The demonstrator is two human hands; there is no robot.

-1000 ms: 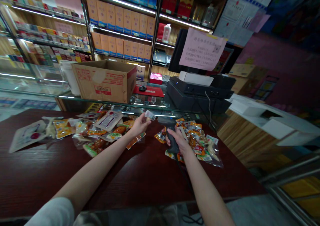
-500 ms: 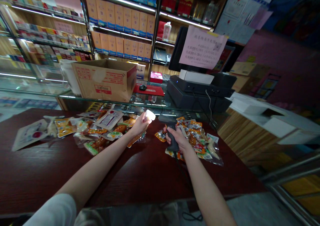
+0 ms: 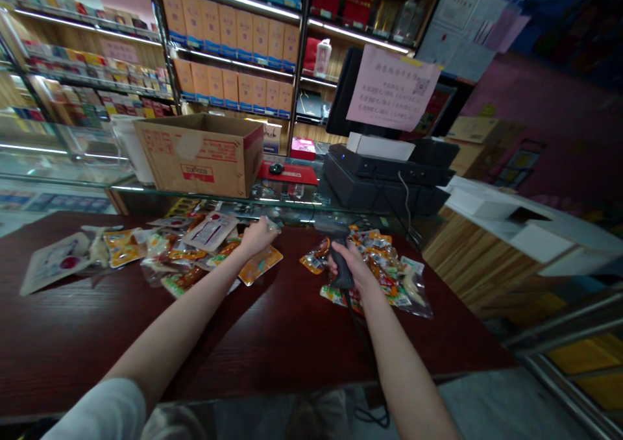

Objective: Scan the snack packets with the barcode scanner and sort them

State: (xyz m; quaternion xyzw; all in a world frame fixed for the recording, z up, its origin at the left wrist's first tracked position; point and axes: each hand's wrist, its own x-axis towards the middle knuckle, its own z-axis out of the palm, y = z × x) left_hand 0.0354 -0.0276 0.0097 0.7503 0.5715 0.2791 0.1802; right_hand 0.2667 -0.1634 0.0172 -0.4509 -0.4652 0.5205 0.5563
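Gripping a black handheld barcode scanner [image 3: 342, 265] in a closed fist, the right hand [image 3: 349, 263] sits over a heap of vacuum-sealed snack packets [image 3: 384, 278], its fingers wrapped round the handle and hiding most of it. A black cable [image 3: 365, 342] drops from the scanner's base past the edge of the dark red wooden counter [image 3: 97, 342]. The left hand [image 3: 257, 237], below a white sleeve [image 3: 97, 414], is curled downward, just beyond an orange snack packet [image 3: 260, 265]. A pale sliver [image 3: 273, 225] shows at its fingertips, but the hand hides it too much to say what it is or whether it is held. A second spread of packets [image 3: 170, 258] lies further left, overlapping one another. Beyond the counter, behind a glass display case [image 3: 73, 161], stand a cardboard box [image 3: 199, 156], a black mouse [image 3: 276, 168] on a red mat [image 3: 287, 174], and a black till [image 3: 384, 174] under a pink notice [image 3: 393, 88], its print too small to read. Shelves of boxed goods [image 3: 228, 37] fill the back, cut off by the top edge.
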